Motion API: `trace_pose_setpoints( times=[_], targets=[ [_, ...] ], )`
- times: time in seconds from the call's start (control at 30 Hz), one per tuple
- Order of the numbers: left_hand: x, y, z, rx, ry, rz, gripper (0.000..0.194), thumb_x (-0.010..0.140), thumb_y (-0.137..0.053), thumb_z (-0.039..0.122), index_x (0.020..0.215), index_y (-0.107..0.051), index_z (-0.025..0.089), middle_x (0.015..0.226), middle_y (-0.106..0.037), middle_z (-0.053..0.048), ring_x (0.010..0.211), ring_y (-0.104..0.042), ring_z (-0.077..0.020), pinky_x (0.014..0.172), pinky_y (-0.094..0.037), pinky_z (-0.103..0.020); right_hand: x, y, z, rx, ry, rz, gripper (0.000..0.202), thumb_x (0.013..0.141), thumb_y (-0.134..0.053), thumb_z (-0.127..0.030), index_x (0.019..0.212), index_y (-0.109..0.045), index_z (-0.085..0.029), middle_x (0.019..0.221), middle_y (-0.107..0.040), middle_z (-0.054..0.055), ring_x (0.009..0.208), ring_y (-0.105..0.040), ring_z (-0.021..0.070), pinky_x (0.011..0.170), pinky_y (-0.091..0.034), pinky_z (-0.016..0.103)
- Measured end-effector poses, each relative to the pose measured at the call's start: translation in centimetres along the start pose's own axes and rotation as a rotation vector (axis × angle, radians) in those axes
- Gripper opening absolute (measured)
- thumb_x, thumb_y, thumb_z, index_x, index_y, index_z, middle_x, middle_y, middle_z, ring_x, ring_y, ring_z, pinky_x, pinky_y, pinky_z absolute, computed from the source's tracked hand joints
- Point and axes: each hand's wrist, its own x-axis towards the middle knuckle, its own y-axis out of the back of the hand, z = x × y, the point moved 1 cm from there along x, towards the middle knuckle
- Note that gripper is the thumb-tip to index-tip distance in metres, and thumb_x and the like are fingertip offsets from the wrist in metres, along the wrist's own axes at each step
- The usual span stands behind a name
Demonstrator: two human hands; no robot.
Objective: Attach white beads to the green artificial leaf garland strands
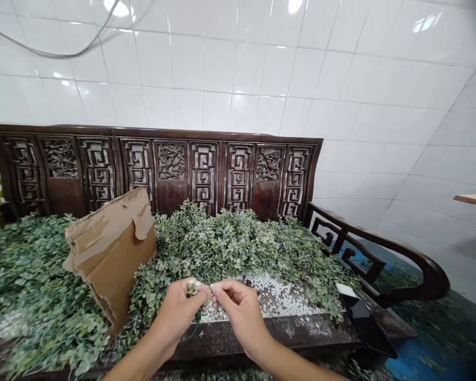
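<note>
My left hand (182, 306) is closed on a small sprig of green leaves (192, 289), part of which shows above and below the fingers. Fingertip to fingertip with it, my right hand (241, 312) is closed in a pinch; whatever lies between its fingers is too small to make out. Both hands are over the front of a dark wooden bench seat (222, 338). Just behind them many small white pieces (275, 296) are scattered on the seat. A heap of green leafy sprigs (238, 238), which look artificial, rises beyond these pieces.
A torn cardboard sheet (119, 248) stands upright among more leaf sprigs (31, 275) on the left. At right a dark phone-like slab (365, 320) and a white object (345, 289) lie near the curved armrest (420, 264). The carved backrest (170, 185) stands against white tiles.
</note>
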Motion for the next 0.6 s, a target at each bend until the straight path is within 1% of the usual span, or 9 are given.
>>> trace_pose_setpoints(
  times=[0.17,0.4,0.53,0.6],
  targets=[
    [0.17,-0.02,-0.06,0.007,-0.019,-0.014,0.023,0.07,-0.062,0.037,0.058,-0.063,0.018,0.06,-0.066,-0.002,0.064,-0.058,-0.0179,0.062,-0.044,-0.026,0.07,0.11,0.43,0.006,-0.001,0.007,0.027,0.074,-0.074,-0.045,0.077,-0.075,-0.018,0.064,-0.066,0.003,0.064,-0.058,0.0176,0.064,-0.047,0.029],
    [-0.05,-0.11,0.17,0.049,-0.03,-0.002,0.022,0.07,-0.062,0.036,0.058,-0.065,0.017,0.061,-0.066,-0.002,0.065,-0.058,-0.0185,0.063,-0.043,-0.026,0.13,0.15,0.28,0.006,0.021,-0.046,0.023,0.077,-0.073,-0.041,0.075,-0.075,-0.019,0.064,-0.064,0.002,0.063,-0.058,0.0162,0.063,-0.047,0.028],
    [0.18,-0.07,-0.1,0.071,-0.046,-0.016,0.023,0.072,-0.06,0.037,0.06,-0.063,0.017,0.063,-0.066,-0.002,0.066,-0.057,-0.0189,0.064,-0.042,-0.026,0.21,0.24,0.13,-0.002,0.039,-0.057,0.022,0.078,-0.072,-0.041,0.077,-0.075,-0.019,0.067,-0.064,0.002,0.065,-0.058,0.0162,0.064,-0.047,0.028],
    [0.41,0.05,-0.24,0.124,-0.053,-0.007,0.024,0.072,-0.06,0.039,0.06,-0.061,0.018,0.063,-0.064,-0.002,0.067,-0.056,-0.0193,0.065,-0.041,-0.027,0.34,0.34,0.17,0.0,0.029,-0.069,0.023,0.078,-0.071,-0.042,0.08,-0.075,-0.019,0.067,-0.064,0.002,0.065,-0.059,0.0163,0.065,-0.048,0.028]
  ],
)
